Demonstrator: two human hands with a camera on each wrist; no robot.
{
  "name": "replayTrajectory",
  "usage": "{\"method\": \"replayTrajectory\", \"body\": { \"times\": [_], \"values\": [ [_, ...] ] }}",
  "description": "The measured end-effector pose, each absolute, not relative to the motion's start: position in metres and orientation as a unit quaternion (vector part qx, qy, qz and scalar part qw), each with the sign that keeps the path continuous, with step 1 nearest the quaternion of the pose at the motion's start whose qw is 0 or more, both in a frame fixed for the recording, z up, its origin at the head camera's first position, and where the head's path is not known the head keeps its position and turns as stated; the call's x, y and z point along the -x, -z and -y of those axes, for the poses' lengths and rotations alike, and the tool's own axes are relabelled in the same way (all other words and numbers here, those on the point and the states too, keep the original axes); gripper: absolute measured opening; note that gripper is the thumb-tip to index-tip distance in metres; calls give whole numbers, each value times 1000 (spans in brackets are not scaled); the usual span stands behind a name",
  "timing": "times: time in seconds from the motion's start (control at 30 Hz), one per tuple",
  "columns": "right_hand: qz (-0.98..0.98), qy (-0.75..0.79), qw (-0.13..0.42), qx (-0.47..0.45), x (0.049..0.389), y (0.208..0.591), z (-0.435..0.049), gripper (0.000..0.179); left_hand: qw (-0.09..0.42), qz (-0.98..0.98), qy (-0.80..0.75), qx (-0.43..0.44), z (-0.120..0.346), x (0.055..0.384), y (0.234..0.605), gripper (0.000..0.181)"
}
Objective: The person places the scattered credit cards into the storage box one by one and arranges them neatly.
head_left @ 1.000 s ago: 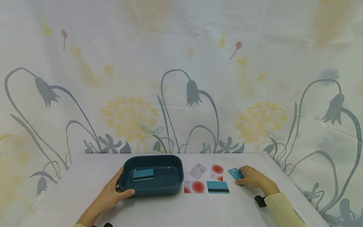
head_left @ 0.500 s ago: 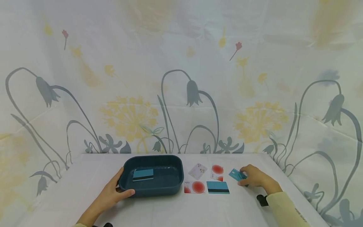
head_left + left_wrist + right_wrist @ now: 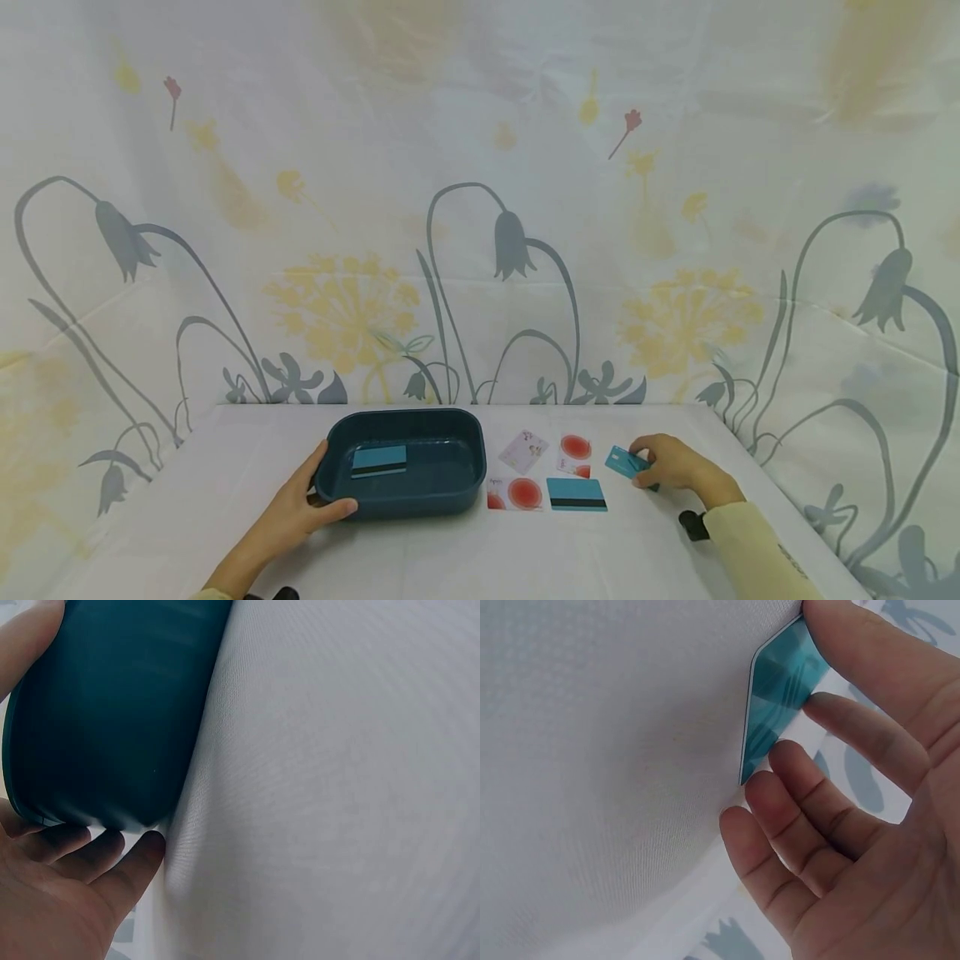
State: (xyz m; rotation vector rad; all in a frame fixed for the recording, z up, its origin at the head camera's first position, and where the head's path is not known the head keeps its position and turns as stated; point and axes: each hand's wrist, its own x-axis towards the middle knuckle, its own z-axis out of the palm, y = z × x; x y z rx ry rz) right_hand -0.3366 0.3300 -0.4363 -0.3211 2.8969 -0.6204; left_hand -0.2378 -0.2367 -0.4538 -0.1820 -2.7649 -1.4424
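Note:
A dark blue plastic tub (image 3: 450, 502) stands on the left half of the table, with a blue card (image 3: 378, 462) with a black stripe lying inside. My left hand (image 3: 292, 506) holds the tub's left end, thumb along the front wall and fingers at the end wall; the left wrist view shows the fingertips against it. At the right, my right hand (image 3: 675, 468) pinches a teal bank card (image 3: 622, 460) between thumb and fingers, close to the tabletop. In the right wrist view the card (image 3: 776, 697) is tilted, and the other fingers curl loosely beneath its edge.
Between tub and right hand lie several cards: a pale purple one (image 3: 523, 452), two red-and-white ones (image 3: 575, 448) (image 3: 517, 494), and a blue striped card (image 3: 577, 493). A white cloth covers the table (image 3: 450, 558). Behind hangs a flower-print curtain (image 3: 480, 317).
My right hand has shifted slightly right with the teal card, which shows more of its face. The left hand and tub have stayed in place.

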Motion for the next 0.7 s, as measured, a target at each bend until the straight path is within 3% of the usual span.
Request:
{"method": "replayTrajectory", "body": {
  "times": [0.3, 0.7],
  "values": [
    [-967, 214, 86, 107, 339, 434, -330, 42, 8, 883, 466, 59, 237, 238, 453, 110],
    [-968, 206, 67, 127, 334, 436, -335, 51, 11, 885, 462, 65, 237, 238, 453, 110]
  ]
}}
